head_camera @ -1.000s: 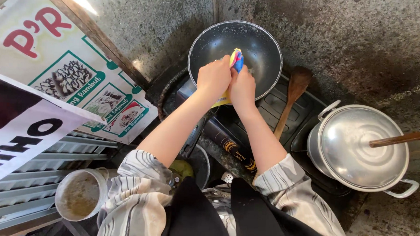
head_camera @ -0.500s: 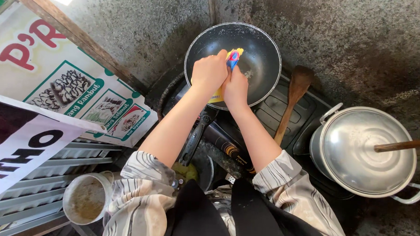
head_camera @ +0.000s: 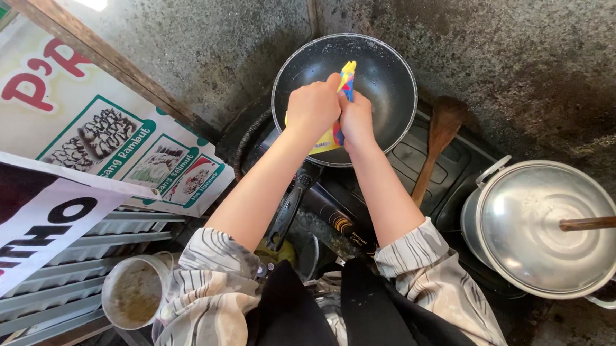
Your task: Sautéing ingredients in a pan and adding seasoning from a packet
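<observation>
A black frying pan (head_camera: 385, 72) sits on a dark stove, its handle pointing toward me. Over the pan's near half, my left hand (head_camera: 313, 109) and my right hand (head_camera: 357, 118) are pressed together, both gripping a small yellow packet (head_camera: 345, 76) with blue and pink print. The packet's top corner sticks up between my fingers; its lower yellow part shows below my left hand. The inside of the pan looks dark with a few pale specks.
A wooden spatula (head_camera: 440, 134) lies on the stove (head_camera: 453, 176) right of the pan. A lidded metal pot (head_camera: 548, 228) with a wooden stick across it stands at the right. Printed signs (head_camera: 81, 135) lean at the left; a metal cup (head_camera: 133, 293) sits lower left. A stained concrete wall is behind.
Both hands stay on the packet over the pan; they have shifted slightly and the packet's top now points more upright. The view has drifted a little.
</observation>
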